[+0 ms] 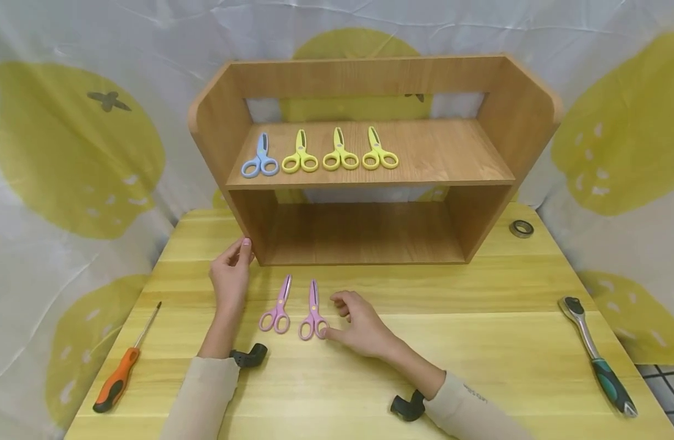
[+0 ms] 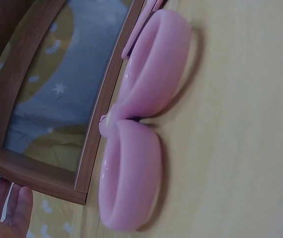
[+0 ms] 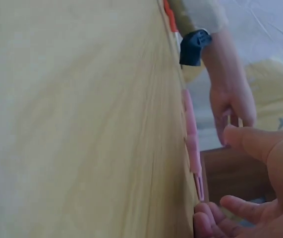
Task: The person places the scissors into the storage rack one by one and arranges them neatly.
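My left hand (image 1: 232,275) touches the lower left side of a wooden shelf (image 1: 369,177) with its fingertips. In the left wrist view those fingers (image 2: 20,208) lie relaxed along the side panel. Two pairs of pink scissors lie on the table in front of the shelf: left scissors (image 1: 275,316) and right scissors (image 1: 313,315), blades toward the shelf. Beside the right pair is my right hand (image 1: 364,327), its fingers loosely bent and apart, thumb tip right at the handle loop. The upper board carries blue scissors (image 1: 261,160) and, in a row, three yellow scissors (image 1: 300,156).
An orange-handled screwdriver (image 1: 119,373) lies at the table's left edge. On the right are a ratchet wrench (image 1: 597,354) and, farther back, a metal ring (image 1: 521,228). A lemon-print cloth (image 1: 73,183) hangs behind and on both sides.
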`<state>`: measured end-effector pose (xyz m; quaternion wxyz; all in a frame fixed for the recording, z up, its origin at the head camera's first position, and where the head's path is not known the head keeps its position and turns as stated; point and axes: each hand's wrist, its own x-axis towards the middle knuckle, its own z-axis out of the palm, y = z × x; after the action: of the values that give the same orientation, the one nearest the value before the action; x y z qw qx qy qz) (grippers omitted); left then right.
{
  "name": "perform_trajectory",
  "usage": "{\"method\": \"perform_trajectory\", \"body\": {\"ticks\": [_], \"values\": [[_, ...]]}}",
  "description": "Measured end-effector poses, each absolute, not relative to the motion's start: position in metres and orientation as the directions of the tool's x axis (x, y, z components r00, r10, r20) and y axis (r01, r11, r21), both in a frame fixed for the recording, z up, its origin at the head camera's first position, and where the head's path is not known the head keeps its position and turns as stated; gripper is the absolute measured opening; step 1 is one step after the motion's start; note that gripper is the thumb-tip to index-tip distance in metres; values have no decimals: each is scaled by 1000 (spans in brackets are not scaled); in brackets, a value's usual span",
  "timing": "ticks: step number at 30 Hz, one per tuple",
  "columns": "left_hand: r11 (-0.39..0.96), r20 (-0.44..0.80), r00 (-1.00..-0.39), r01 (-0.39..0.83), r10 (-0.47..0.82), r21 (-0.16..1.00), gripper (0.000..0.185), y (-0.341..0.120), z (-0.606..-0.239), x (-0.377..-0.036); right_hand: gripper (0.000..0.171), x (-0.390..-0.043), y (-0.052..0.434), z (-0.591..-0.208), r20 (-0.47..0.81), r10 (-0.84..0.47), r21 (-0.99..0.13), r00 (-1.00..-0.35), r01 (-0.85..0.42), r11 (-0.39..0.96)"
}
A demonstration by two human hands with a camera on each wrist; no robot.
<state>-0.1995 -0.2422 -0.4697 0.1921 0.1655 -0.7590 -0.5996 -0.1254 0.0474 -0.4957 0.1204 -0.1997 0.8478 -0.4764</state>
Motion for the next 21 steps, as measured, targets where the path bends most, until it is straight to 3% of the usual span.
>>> {"method": "perform_trajectory", "body": {"ticks": [9,21], "values": [[234,99,-871,-18,-481,972,50,-241,-470,-199,82,-112,41,-501,-20,-458,-821,-888,-247,515],[226,103,-866,-12,-489,974,49,-240,-471,-200,71,-109,28,-512,76,-385,-756,-920,-305,580]]}}
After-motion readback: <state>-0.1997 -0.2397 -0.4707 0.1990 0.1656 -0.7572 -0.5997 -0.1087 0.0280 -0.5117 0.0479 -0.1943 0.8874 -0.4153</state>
